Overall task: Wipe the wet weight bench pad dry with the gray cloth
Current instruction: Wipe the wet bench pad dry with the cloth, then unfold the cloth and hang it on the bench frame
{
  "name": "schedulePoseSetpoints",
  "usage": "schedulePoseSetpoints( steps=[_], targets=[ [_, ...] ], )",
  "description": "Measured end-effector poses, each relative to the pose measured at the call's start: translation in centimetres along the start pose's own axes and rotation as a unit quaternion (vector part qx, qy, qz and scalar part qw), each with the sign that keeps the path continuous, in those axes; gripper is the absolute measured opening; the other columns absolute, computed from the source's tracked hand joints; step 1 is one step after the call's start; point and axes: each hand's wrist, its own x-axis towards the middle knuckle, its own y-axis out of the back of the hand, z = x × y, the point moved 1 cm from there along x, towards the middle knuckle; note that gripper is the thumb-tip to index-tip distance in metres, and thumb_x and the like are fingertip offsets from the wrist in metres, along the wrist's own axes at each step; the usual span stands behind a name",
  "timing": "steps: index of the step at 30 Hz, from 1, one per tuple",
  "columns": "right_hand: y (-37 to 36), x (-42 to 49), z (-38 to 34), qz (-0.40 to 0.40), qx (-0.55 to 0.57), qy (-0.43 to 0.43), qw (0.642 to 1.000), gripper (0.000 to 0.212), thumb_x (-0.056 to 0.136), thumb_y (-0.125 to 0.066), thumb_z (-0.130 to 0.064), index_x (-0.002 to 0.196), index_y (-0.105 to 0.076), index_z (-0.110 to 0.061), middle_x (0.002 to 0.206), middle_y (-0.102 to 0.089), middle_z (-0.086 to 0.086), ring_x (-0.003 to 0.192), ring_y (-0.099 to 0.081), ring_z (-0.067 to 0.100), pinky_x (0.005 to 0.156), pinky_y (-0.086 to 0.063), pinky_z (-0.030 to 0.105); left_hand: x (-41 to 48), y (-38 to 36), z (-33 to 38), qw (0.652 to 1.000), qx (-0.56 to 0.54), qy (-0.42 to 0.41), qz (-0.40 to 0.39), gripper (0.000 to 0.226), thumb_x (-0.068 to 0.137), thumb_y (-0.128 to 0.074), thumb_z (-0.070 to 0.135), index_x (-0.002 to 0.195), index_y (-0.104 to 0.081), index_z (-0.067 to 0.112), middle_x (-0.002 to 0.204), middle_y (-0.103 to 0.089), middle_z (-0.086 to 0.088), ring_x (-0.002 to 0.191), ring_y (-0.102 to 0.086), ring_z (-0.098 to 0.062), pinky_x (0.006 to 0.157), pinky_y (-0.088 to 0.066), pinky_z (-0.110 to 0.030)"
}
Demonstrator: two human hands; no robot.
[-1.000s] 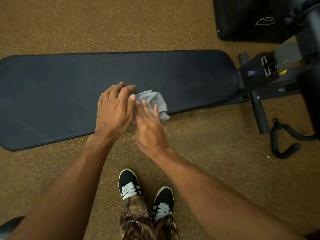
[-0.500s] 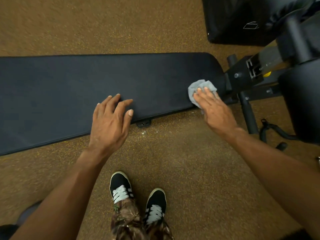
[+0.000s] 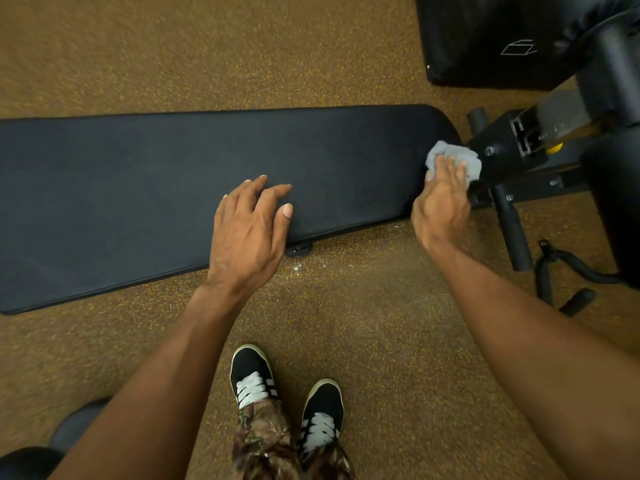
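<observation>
The long black bench pad lies across the view from the left edge to the right of centre. My right hand presses the crumpled gray cloth on the pad's rounded right end, fingers laid fairly straight over it; most of the cloth shows beyond the fingertips. At the pad's near edge, my left hand rests with its fingers spread and slightly bent, holding nothing.
The bench's black metal frame and a foot bar stand just right of the cloth. A second black pad sits at the top right. A black handle lies on the brown speckled floor. My shoes are below.
My right hand slid the cloth from the pad's near middle edge to its right end. My left hand stayed on the near edge, now apart from the right hand.
</observation>
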Motion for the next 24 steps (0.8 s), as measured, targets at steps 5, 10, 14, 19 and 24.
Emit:
schedulePoseSetpoints(
  steps=[5, 10, 14, 19, 24],
  targets=[
    [-2.9, -6.3, -4.8, 0.003, 0.037, 0.098, 0.994, 0.044, 0.100, -0.040, -0.009, 0.142, -0.050, -0.003, 0.150, -0.047, 0.017, 0.146, -0.034, 0.032, 0.120, -0.028, 0.049, -0.3, 0.2, -0.3, 0.999, -0.030, 0.021, 0.016, 0.053, 0.105, -0.024, 0.047, 0.141, -0.053, 0.021, 0.149, -0.048, -0.012, 0.140, -0.042, -0.027, 0.113, -0.036, -0.048],
    [-5.9, -12.6, -10.6, -0.023, 0.080, 0.190, 0.978, 0.045, 0.094, -0.048, -0.001, 0.138, -0.054, 0.001, 0.144, -0.053, 0.021, 0.142, -0.040, 0.036, 0.119, -0.028, 0.052, 0.1, 1.6, -2.6, 0.997, -0.041, 0.058, 0.028, 0.057, 0.103, -0.023, 0.054, 0.141, -0.052, 0.022, 0.147, -0.051, -0.010, 0.138, -0.044, -0.027, 0.109, -0.040, -0.049],
    [-7.0, -15.9, -14.8, -0.086, 0.134, 0.275, 0.948, 0.047, 0.091, -0.049, 0.006, 0.137, -0.055, 0.001, 0.143, -0.053, 0.021, 0.141, -0.041, 0.036, 0.118, -0.029, 0.052, 0.2, 3.5, -4.8, 0.987, -0.122, 0.076, 0.071, 0.047, 0.107, -0.034, 0.047, 0.142, -0.049, 0.020, 0.143, -0.052, -0.004, 0.128, -0.044, -0.003, 0.104, -0.037, -0.028],
    [-4.6, -16.9, -19.1, -0.278, 0.261, 0.247, 0.890, 0.032, 0.104, -0.045, -0.020, 0.132, -0.061, -0.015, 0.119, -0.070, 0.011, 0.108, -0.066, 0.030, 0.090, -0.053, 0.046, -1.2, 6.5, -6.5, 0.948, -0.263, 0.150, 0.102, 0.041, 0.106, -0.035, 0.051, 0.137, -0.052, 0.031, 0.127, -0.062, 0.008, 0.115, -0.060, -0.007, 0.102, -0.046, -0.036],
    [-0.7, -14.6, -20.0, -0.277, 0.405, 0.055, 0.870, 0.038, 0.101, -0.045, -0.033, 0.132, -0.063, -0.020, 0.125, -0.069, -0.002, 0.113, -0.064, 0.014, 0.099, -0.051, 0.040, -1.8, 8.6, -6.4, 0.842, -0.446, 0.300, 0.044, 0.037, 0.104, -0.040, 0.055, 0.123, -0.061, 0.031, 0.122, -0.067, 0.000, 0.092, -0.070, -0.014, 0.087, -0.051, -0.038]
  ],
)
